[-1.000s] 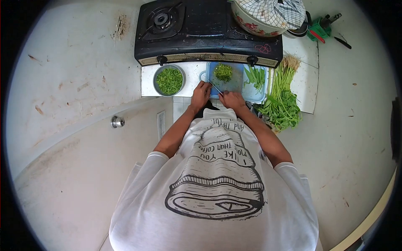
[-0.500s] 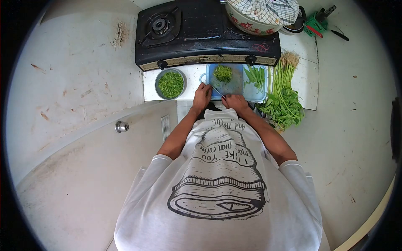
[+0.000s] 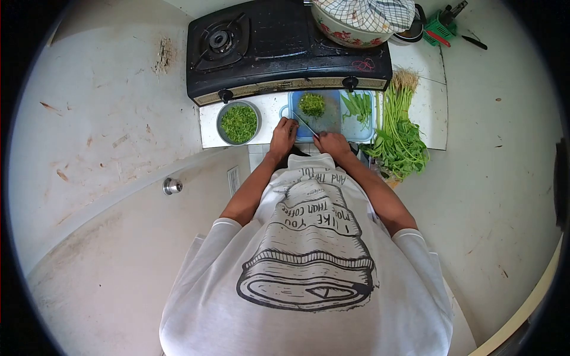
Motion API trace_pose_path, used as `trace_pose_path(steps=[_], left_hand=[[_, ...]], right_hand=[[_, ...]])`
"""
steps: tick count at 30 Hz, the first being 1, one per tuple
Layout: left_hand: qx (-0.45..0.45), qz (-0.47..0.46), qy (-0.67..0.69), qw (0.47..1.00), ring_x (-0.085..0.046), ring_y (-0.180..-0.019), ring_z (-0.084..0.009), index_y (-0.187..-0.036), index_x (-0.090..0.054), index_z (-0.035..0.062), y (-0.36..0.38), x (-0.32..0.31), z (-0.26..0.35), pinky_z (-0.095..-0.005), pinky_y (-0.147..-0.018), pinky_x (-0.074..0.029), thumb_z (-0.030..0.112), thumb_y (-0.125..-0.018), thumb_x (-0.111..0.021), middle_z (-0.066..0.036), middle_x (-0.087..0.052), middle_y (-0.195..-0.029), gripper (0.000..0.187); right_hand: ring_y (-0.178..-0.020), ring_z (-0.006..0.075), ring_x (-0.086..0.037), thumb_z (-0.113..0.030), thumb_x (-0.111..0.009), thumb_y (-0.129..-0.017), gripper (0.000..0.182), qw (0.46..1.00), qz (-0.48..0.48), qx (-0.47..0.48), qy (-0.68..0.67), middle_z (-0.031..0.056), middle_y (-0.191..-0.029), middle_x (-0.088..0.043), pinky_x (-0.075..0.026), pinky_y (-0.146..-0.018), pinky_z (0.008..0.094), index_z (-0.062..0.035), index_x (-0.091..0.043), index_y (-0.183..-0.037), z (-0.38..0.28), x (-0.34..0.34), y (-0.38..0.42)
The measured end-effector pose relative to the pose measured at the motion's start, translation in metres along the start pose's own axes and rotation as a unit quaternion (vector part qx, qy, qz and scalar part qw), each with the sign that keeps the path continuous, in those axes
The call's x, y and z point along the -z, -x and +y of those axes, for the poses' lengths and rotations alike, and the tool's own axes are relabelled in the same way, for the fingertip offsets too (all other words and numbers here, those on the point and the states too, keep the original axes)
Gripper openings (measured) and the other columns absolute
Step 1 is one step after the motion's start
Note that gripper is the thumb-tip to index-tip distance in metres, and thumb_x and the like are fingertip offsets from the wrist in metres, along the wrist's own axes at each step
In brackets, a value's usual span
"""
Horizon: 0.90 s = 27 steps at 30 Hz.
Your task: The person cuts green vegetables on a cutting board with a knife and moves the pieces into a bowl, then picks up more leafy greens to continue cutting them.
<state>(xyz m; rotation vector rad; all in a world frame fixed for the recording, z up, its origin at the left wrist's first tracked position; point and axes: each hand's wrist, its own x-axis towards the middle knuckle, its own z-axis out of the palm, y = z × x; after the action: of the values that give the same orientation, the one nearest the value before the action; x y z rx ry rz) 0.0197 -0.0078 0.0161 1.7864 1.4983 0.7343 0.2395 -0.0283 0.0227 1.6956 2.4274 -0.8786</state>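
My right hand [image 3: 333,145] is wrapped round the handle of a knife [image 3: 305,124], whose blade slants up and left over the blue cutting board [image 3: 333,132]. At the board's left edge, close to the blade, is my left hand [image 3: 284,135] with its fingers drawn together; what they hold, if anything, is too small to make out. A heap of chopped greens [image 3: 312,105] lies on the board's left half, beyond the blade. Loose green leaves [image 3: 357,107] rest on its right half. A grey bowl [image 3: 257,123] of chopped greens stands left of my left hand.
Behind the board stands a black gas stove [image 3: 279,50], carrying a flowered pot [image 3: 350,37] under a checked cloth [image 3: 374,13]. A bundle of leafy stems [image 3: 401,127] lies to the right, roots away from me. Farther back is a green basket [image 3: 438,31] with utensils.
The knife blade now points slightly higher, its tip farther from my left fingers. Both hands keep nearly the same places. The whole view has shifted a little.
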Motion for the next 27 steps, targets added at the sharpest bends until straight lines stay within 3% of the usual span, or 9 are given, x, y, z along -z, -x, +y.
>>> trace_pose_path(steps=[8,11,17,27], left_hand=[[-0.013,-0.031,-0.026,0.999,-0.065,-0.086,-0.0424,-0.100,-0.068,-0.0003,-0.007,0.006,0.004,-0.0493,-0.077,-0.053,0.003,-0.094,-0.066,-0.020,-0.060,-0.096,0.007],[-0.030,-0.031,-0.024,0.999,-0.065,-0.086,-0.0419,-0.101,-0.068,-0.0004,-0.007,0.010,0.010,-0.0487,-0.078,-0.054,0.002,-0.092,-0.066,-0.019,-0.060,-0.097,0.009],[-0.059,-0.021,-0.008,0.998,-0.066,-0.086,-0.0415,-0.103,-0.069,0.0000,-0.004,0.006,-0.003,-0.0481,-0.078,-0.054,0.002,-0.092,-0.067,-0.019,-0.061,-0.099,0.012],[-0.037,-0.018,0.015,0.999,-0.067,-0.088,-0.0415,-0.103,-0.070,0.0014,-0.002,0.009,-0.004,-0.0476,-0.078,-0.054,0.002,-0.092,-0.067,-0.019,-0.065,-0.098,0.012]], right_hand=[[-0.074,0.0408,-0.074,-0.045,-0.050,-0.105,0.052,1.000,-0.005,0.026,-0.007,0.0243,-0.081,-0.073,-0.059,-0.071,0.0507,0.0001,-0.071,-0.091,-0.004,0.002,0.001],[-0.085,0.0407,-0.075,-0.045,-0.048,-0.105,0.052,0.999,-0.044,-0.014,0.004,0.0230,-0.088,-0.075,-0.060,-0.077,0.0511,-0.0013,-0.074,-0.095,-0.011,0.008,-0.003],[-0.085,0.0402,-0.075,-0.042,-0.048,-0.106,0.050,1.000,-0.027,-0.003,0.006,0.0225,-0.088,-0.075,-0.060,-0.077,0.0508,-0.0024,-0.075,-0.093,-0.016,0.007,-0.010],[-0.071,0.0421,-0.072,-0.041,-0.051,-0.105,0.049,1.000,0.011,-0.012,-0.022,0.0250,-0.076,-0.072,-0.058,-0.067,0.0527,0.0002,-0.071,-0.088,-0.005,0.006,0.006]])
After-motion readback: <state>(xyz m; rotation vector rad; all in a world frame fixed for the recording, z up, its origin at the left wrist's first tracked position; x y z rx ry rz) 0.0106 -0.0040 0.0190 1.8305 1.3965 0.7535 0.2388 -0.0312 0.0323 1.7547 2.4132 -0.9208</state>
